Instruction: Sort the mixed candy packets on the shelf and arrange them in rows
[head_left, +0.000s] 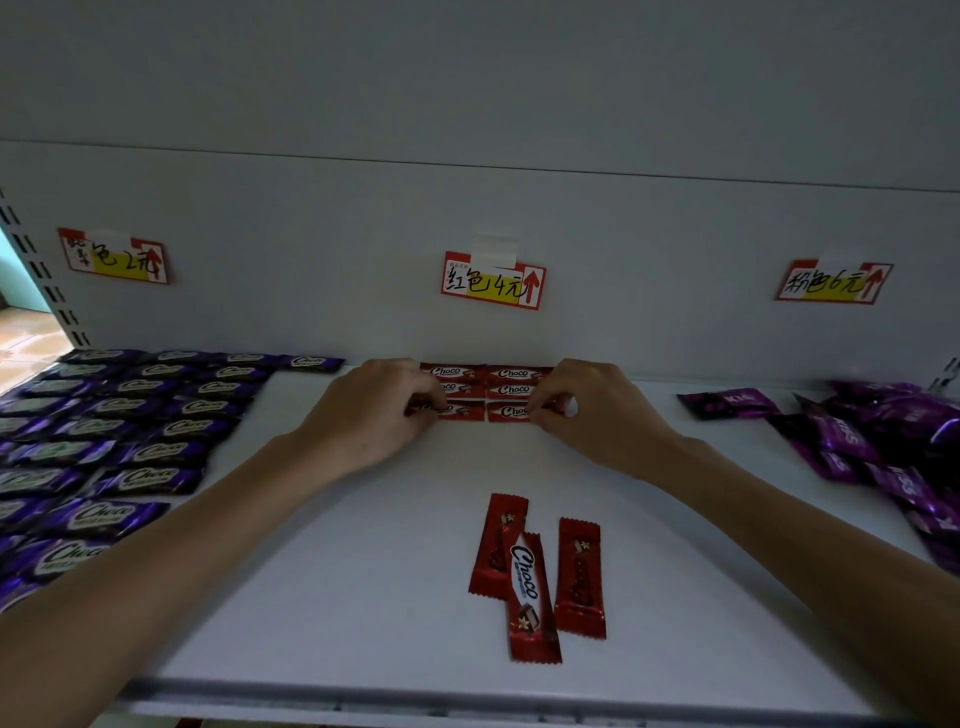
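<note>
A: Task item first, quick.
B: Red Choco packets (485, 389), a block two wide and three deep, at the back of the shelf (363, 571), up against the back panel (675, 322), right under the middle price tag (492, 280).
A: Hands?
B: Left hand (369, 415) has its fingers curled, pinching the left end of the front-left packet (462, 410). Right hand (597, 415) does the same, pinching the right end of the front-right packet (506, 411). Both packets lie flat and sit end to end.
A: Any loose reds?
B: Three loose red packets (530, 577) near the front edge, lying lengthwise. The middle one is face up and overlaps the left one; the right one is just beside it.
A: Sides?
B: On the left are purple Choco packets (119, 431) in rows, under the left price tag (114, 257). On the right is a jumbled pile of magenta packets (883, 436), below the right price tag (834, 282), well apart from the reds.
</note>
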